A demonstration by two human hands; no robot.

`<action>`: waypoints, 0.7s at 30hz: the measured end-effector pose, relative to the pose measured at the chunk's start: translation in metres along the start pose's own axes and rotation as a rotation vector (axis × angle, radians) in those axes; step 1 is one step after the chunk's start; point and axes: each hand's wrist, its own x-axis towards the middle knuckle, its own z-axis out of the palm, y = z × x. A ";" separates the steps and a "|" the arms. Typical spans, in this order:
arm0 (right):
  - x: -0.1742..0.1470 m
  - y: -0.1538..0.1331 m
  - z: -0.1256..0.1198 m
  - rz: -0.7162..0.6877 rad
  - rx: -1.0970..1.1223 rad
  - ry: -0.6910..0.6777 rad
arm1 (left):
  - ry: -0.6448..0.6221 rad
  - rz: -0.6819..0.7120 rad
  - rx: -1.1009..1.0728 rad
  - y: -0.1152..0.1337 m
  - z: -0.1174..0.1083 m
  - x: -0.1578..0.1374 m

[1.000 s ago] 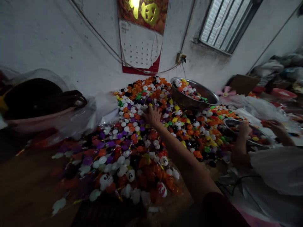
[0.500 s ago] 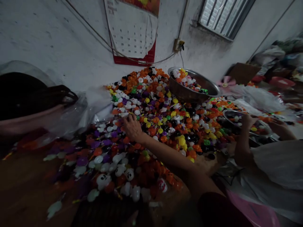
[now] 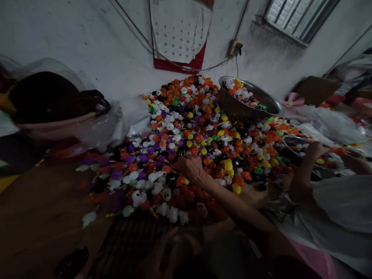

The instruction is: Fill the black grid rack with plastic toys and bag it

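A wide heap of small plastic Halloween figures (image 3: 171, 126) in orange, white, purple, yellow, black and green covers the table. Over the near middle of the heap is my right hand (image 3: 190, 167), with its fingers curled down among orange and black pieces. Its fingertips are hidden, so what they grip does not show. My left hand (image 3: 171, 248) is low at the bottom centre in deep shadow, beside a dark slatted tray (image 3: 128, 236). Its fingers are too dark and blurred to read. White ghost-faced pieces (image 3: 139, 197) lie just beyond the tray.
A metal basin (image 3: 250, 106) partly filled with figures leans at the back right. Farther right, a co-worker's hands (image 3: 316, 149) are at a second metal bowl (image 3: 296, 145). A pink tub (image 3: 58, 126) wrapped in clear plastic stands left. A wall calendar (image 3: 180, 38) hangs behind.
My right hand has drawn back towards me from the left part of the heap, its fingers more curled. My left hand now shows faintly at the bottom. The view has shifted left.
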 end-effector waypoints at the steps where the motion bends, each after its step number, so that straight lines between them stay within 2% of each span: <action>1: -0.005 0.002 0.001 0.011 0.000 -0.011 | -0.006 0.004 -0.017 0.003 0.003 0.001; 3: -0.008 0.007 0.002 0.012 0.009 -0.004 | -0.013 0.017 -0.058 0.008 0.009 0.004; 5: -0.003 0.012 0.002 0.034 0.032 0.060 | -0.027 0.011 -0.087 0.007 0.012 0.009; 7: 0.011 0.021 0.002 0.145 0.059 0.195 | -0.075 -0.018 -0.079 -0.001 0.013 0.015; 9: 0.033 0.031 0.002 0.314 0.101 0.308 | -0.135 -0.060 -0.055 -0.014 0.011 0.021; 11: 0.056 0.038 0.003 0.415 0.164 0.320 | -0.185 -0.119 -0.036 -0.028 0.008 0.026; 15: 0.091 0.025 0.008 0.365 0.227 0.264 | -0.251 -0.194 -0.040 -0.047 0.005 0.029; 21: 0.122 -0.022 0.005 0.193 0.232 0.307 | -0.206 -0.182 -0.008 -0.048 0.007 0.024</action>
